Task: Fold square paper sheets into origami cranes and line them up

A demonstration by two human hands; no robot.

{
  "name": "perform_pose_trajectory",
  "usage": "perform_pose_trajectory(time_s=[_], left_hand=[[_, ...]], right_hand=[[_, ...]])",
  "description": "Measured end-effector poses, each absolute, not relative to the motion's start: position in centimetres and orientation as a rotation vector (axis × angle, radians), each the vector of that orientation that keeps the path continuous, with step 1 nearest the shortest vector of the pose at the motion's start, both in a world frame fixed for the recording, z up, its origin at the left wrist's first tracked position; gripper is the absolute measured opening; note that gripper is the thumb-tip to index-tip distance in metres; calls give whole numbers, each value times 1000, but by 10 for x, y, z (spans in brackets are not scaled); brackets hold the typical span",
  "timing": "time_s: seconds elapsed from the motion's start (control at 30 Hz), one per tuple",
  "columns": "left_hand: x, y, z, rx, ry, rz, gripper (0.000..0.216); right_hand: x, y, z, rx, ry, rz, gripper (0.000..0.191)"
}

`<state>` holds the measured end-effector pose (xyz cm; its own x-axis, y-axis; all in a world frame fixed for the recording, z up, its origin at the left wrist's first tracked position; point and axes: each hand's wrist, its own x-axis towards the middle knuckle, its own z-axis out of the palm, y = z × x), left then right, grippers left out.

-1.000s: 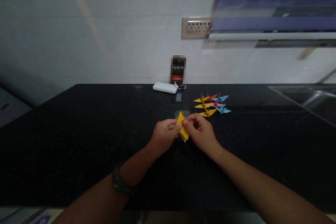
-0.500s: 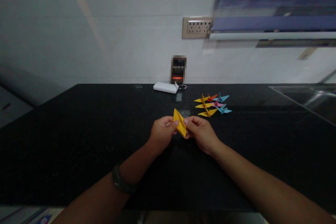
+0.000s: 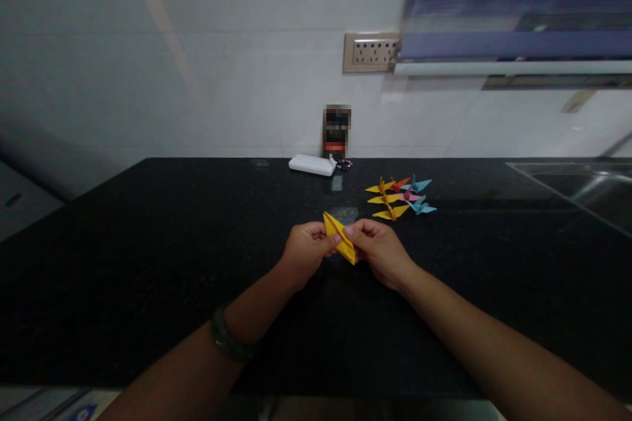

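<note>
A folded piece of yellow origami paper [image 3: 347,250], long and pointed at both ends, is held between my two hands above the dark counter. My left hand [image 3: 307,248] pinches its left side, the thumb lying across the front face. On the other side, my right hand [image 3: 378,247] grips it with the thumb near the upper middle fold. The fingers behind the paper are partly hidden. Beyond my right hand stand several folded paper cranes in rows, among them a yellow crane [image 3: 391,212], a pink crane [image 3: 409,196], an orange crane [image 3: 399,185] and a blue crane [image 3: 422,208].
The black countertop [image 3: 148,263] runs back to a tiled wall. A white power bank [image 3: 312,165] lies near the wall beside an upright, blurred-out phone-like object [image 3: 336,131]. A metal sink [image 3: 587,187] is set in at the right. A socket panel [image 3: 371,52] is on the wall.
The yellow paper has tilted further, its top point moving left and down and its lower point right and down. Both hands keep hold, the left thumb sitting slightly lower and further right.
</note>
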<state>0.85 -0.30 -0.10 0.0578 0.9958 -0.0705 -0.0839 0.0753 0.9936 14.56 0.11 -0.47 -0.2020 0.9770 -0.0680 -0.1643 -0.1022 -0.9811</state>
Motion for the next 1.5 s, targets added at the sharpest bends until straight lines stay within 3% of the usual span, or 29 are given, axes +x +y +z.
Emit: perform_pose_trajectory(time_s=[0.17, 0.4, 0.6, 0.9, 1.1, 1.33, 1.5], left_hand=[[9, -3, 0, 1112, 1133, 1175, 16], [13, -3, -2, 1166, 1208, 1171, 13], [13, -5, -2, 1342, 1248, 1162, 10], [12, -4, -5, 1301, 1206, 1209, 8], [12, -2, 1, 1100, 1264, 1201, 10], [10, -2, 5, 1046, 1292, 1148, 10], [10, -1, 2, 1105, 1252, 1108, 11]], right_hand=[[146, 0, -3, -1064, -1374, 1343, 28], [147, 0, -9, -1239, -1780, 724, 15], [148, 1, -7, -1283, -1845, 602, 17], [148, 1, -10, -1229, -1803, 708, 15], [148, 4, -16, -1129, -1650, 1046, 30], [150, 7, -5, -1170, -1189, 1355, 22], [148, 6, -2, -1105, -1182, 1527, 30]])
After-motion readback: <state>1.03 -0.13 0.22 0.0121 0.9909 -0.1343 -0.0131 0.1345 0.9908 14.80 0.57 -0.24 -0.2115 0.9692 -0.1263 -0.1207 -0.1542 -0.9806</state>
